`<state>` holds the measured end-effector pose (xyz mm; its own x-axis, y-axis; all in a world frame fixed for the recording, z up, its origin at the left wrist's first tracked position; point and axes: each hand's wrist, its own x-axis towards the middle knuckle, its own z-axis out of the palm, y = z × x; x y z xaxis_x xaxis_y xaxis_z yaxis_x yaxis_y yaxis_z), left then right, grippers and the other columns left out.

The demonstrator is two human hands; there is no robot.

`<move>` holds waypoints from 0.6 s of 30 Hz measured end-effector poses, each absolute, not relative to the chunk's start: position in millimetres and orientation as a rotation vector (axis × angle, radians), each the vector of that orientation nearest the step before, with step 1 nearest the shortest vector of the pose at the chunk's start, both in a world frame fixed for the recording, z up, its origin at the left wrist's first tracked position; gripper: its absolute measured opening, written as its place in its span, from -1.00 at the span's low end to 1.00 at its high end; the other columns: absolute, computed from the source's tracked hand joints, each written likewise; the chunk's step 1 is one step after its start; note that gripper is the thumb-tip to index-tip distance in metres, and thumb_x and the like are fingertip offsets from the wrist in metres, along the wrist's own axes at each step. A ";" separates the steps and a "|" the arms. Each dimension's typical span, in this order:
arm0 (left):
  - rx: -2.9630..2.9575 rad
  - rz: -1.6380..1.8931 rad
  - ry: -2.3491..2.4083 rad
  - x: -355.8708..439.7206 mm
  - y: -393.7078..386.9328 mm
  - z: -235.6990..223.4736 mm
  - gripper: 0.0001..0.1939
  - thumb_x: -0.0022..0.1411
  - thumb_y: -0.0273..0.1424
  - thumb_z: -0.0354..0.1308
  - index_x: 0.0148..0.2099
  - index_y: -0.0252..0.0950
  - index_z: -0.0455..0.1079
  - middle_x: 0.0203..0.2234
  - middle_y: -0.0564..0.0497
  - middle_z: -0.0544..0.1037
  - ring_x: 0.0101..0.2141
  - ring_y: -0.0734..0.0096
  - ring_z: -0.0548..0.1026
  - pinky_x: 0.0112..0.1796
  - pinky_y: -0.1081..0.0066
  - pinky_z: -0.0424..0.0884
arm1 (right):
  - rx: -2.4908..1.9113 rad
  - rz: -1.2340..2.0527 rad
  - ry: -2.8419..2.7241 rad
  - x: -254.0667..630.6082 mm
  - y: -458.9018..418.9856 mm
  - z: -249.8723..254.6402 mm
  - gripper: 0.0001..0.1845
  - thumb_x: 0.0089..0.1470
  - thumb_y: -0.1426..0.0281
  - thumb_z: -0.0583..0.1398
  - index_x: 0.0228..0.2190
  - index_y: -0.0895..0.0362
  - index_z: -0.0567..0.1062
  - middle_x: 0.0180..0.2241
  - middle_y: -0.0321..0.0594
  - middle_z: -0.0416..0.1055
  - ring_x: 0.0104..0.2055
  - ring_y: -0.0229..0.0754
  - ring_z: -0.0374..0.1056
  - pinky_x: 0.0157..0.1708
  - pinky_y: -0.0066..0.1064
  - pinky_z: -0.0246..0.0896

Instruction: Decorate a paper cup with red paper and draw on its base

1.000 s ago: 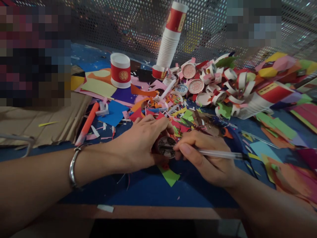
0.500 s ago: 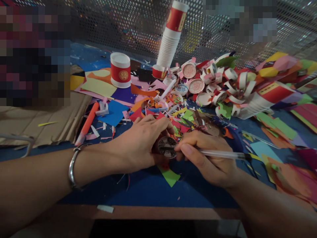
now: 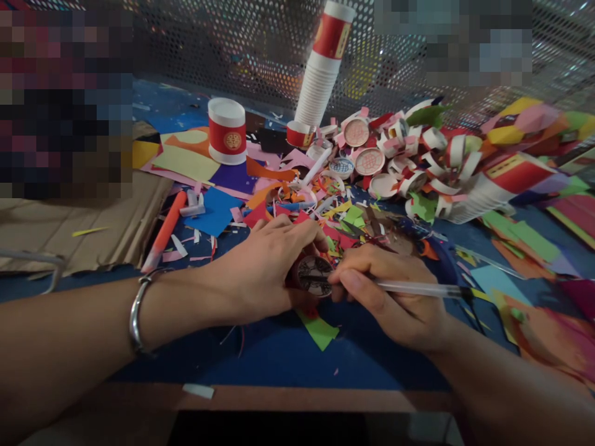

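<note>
My left hand [image 3: 274, 266], with a silver bangle on the wrist, is wrapped round a small round paper-cup base [image 3: 314, 276]. Dark lines are drawn across its pale round face. In my right hand [image 3: 390, 291] is a pen [image 3: 418, 288] with a clear barrel, pinched near the tip. The pen's point lies against the drawn face; my right fingertips hide part of the edge. A green paper scrap [image 3: 320, 329] lies on the blue table just below the cup base.
Behind my hands lie heaped paper scraps [image 3: 351, 217] and cut cup bases [image 3: 369, 162]. A tall cup stack [image 3: 318, 80], an upturned red-and-white cup [image 3: 227, 131] and a leaning stack [image 3: 502, 183] stand around them. An orange marker [image 3: 165, 229] and flattened cardboard [image 3: 111, 217] are at left.
Almost nothing differs. Both hands keep their hold on the cup base and pen, and the pen tip stays on the drawn face.
</note>
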<state>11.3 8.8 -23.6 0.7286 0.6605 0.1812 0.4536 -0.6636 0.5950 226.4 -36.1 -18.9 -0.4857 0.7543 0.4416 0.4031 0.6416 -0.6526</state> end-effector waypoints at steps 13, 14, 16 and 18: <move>2.355 0.440 0.794 9.9 9.5 -15.5 -0.52 0.06 -0.48 0.34 0.04 -0.22 0.35 -0.08 0.00 0.55 -0.05 0.15 0.40 -0.09 0.24 0.36 | -0.934 0.537 -2.065 235.3 -35.4 -21.8 -0.81 0.30 0.49 0.15 -0.34 0.11 0.52 -0.44 -0.29 0.50 -0.45 -0.28 0.40 -0.41 -0.38 0.30; 2.352 0.430 0.798 9.7 9.9 -14.9 -0.52 0.06 -0.48 0.33 0.04 -0.23 0.35 -0.08 -0.01 0.55 -0.05 0.14 0.40 -0.09 0.24 0.36 | -0.942 0.535 -2.069 236.3 -35.3 -21.9 -0.81 0.30 0.48 0.15 -0.35 0.10 0.52 -0.45 -0.28 0.50 -0.45 -0.27 0.40 -0.42 -0.37 0.29; 2.339 0.419 0.808 9.7 10.5 -14.6 -0.51 0.05 -0.46 0.34 0.05 -0.23 0.35 -0.06 -0.03 0.55 -0.03 0.12 0.39 -0.07 0.22 0.38 | -0.954 0.523 -2.083 237.8 -34.5 -22.2 -0.81 0.30 0.46 0.16 -0.36 0.10 0.53 -0.45 -0.28 0.50 -0.44 -0.26 0.41 -0.41 -0.36 0.27; 2.325 0.425 0.818 9.9 10.8 -15.1 -0.50 0.04 -0.43 0.36 0.05 -0.22 0.34 -0.03 -0.03 0.54 -0.01 0.11 0.38 -0.06 0.22 0.38 | -0.954 0.519 -2.094 238.3 -33.3 -22.6 -0.82 0.30 0.46 0.17 -0.36 0.11 0.53 -0.45 -0.28 0.51 -0.43 -0.27 0.41 -0.40 -0.37 0.27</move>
<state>9.9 10.8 -15.1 0.7554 0.6492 0.0893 0.4461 -0.6093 0.6556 238.3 -33.3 -22.6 -0.4292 0.7686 0.4743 0.4584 0.6379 -0.6189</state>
